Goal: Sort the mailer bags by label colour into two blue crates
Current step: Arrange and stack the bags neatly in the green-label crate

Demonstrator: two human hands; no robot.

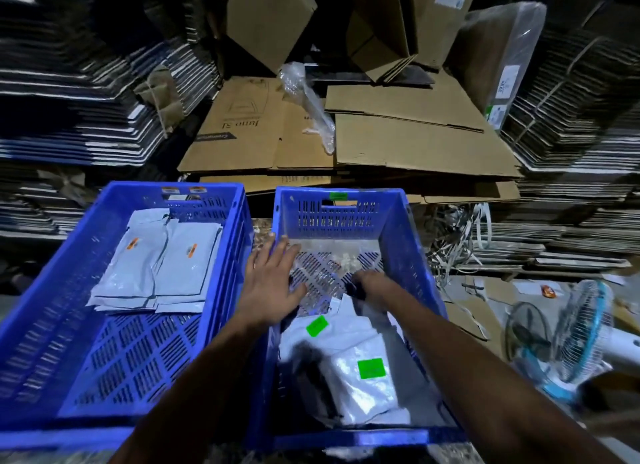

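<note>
I have a single view, from the camera worn on the person's head. It faces forward and steeply down, close over the two blue crates (242, 242), so both forearms run in from the bottom edge. Its wide angle bends the stacked cardboard (398, 141) behind at the edges.

Right hand (372, 287): fingers curled down out of sight behind the knuckles; what they grip cannot be told. Green-label mailer bags (360, 377): motion-blurred, label print unreadable, count unclear. Orange-label mailer bags (156, 266): label text too small to read. Left crate (52, 290): near rim smeared, left corner cut by the frame edge. Fan (568, 332): base cut off at right.
</note>
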